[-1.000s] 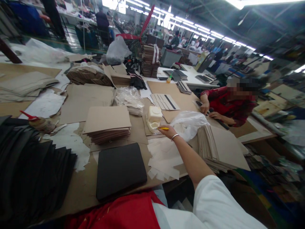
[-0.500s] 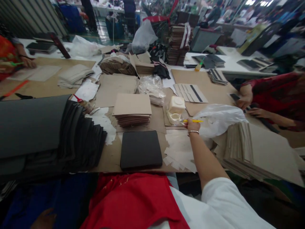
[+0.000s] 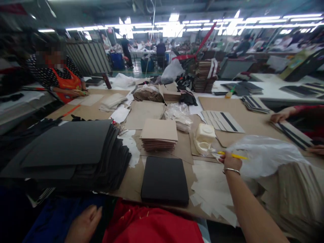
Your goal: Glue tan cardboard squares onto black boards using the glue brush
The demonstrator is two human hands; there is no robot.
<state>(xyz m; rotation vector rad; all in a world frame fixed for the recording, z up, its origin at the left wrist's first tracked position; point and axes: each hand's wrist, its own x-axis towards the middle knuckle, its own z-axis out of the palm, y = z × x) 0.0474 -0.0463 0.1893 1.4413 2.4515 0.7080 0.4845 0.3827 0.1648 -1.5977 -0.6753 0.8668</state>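
My right hand (image 3: 231, 160) is closed round a brush with a yellow handle (image 3: 239, 156); its pale tip points left, beside the cut-open white plastic glue jug (image 3: 206, 133). My left hand (image 3: 84, 222) hangs low at the left, over blue cloth below the table edge, fingers curled and nothing visible in them. In front of my red apron lies a stack of black rectangular sheets (image 3: 165, 179). Just behind it stands a stack of beige boards (image 3: 159, 130). A tall pile of dark grey sheets (image 3: 68, 143) fills the table's left side.
Clear plastic sheeting (image 3: 265, 153) and a beige board pile (image 3: 296, 192) lie at the right. Torn pale paper (image 3: 210, 189) covers the table near my right forearm. A co-worker in an orange apron (image 3: 65, 87) stands far left; another's hand (image 3: 280, 116) handles striped pieces at right.
The view has tilted up and turned left. My right hand with the brush has drawn slightly back from the jug's opening. My left hand has come further into view.
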